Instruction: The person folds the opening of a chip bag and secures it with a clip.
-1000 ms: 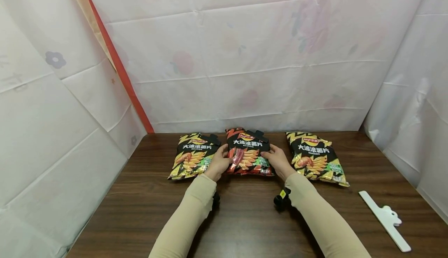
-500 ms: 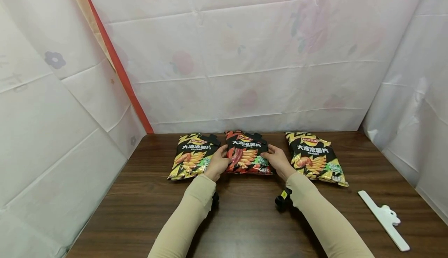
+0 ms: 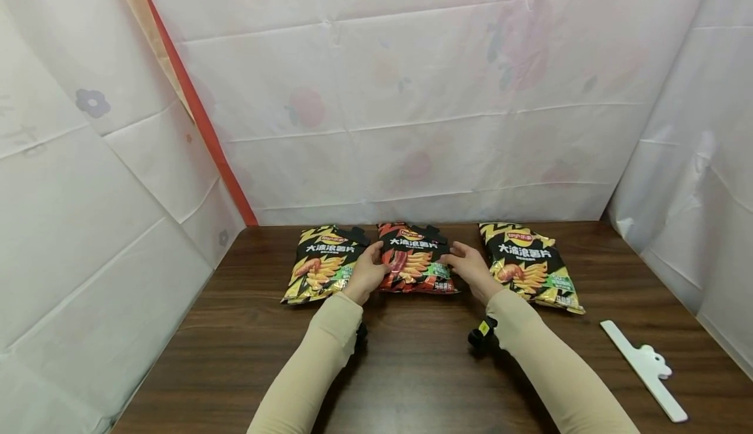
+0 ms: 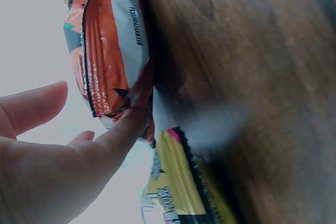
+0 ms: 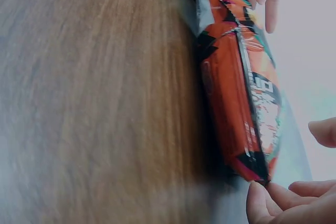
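A red and black bag of potato chips lies on the wooden table at the back, a black bag clip across its upper right corner. My left hand is at its left side; in the left wrist view the thumb stands off the bag while the fingers touch its edge. On the right side, my right hand has its fingertips at the bag's lower corner in the right wrist view. The thumb there is raised away from the bag.
To the left lies a yellow and black chip bag with a black clip at its top. Another yellow bag lies on the right, no clip seen. A white bag clip rests at the front right. Cloth walls surround the table.
The red bag's top edge has come down and the bag now lies flatter. My right hand has drawn slightly right, loosening from the bag; the left hand stays nearly in place.
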The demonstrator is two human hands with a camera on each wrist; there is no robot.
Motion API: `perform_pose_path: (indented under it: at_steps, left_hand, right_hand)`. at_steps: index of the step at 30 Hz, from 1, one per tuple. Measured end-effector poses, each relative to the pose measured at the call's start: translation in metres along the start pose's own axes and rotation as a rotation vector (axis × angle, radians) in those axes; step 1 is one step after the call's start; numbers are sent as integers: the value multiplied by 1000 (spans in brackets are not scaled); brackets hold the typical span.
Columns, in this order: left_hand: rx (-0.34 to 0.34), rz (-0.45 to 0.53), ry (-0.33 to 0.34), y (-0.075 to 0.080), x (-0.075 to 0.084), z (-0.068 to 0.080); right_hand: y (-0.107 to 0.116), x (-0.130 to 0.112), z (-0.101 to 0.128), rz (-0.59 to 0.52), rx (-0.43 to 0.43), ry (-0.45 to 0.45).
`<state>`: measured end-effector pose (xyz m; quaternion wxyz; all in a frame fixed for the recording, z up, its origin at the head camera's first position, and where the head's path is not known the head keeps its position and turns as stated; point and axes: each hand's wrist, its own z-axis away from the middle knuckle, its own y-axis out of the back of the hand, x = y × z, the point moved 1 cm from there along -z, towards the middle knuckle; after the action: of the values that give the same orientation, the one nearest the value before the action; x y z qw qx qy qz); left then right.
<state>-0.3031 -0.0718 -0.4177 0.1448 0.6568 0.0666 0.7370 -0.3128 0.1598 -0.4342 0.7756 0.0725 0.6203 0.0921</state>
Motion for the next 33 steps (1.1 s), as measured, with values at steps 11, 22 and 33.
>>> perform_pose_path:
  at_steps: [11, 22, 33]
  left_hand:
    - [-6, 0, -14, 1, 15, 3]
    - [52, -9, -171, -21, 33, 9]
    - [-173, 124, -221, -53, 43, 17]
  right_hand:
    - [33, -17, 20, 32, -34, 80]
    - [79, -25, 47, 129, -12, 116]
    - [121, -21, 65, 141, 55, 157]
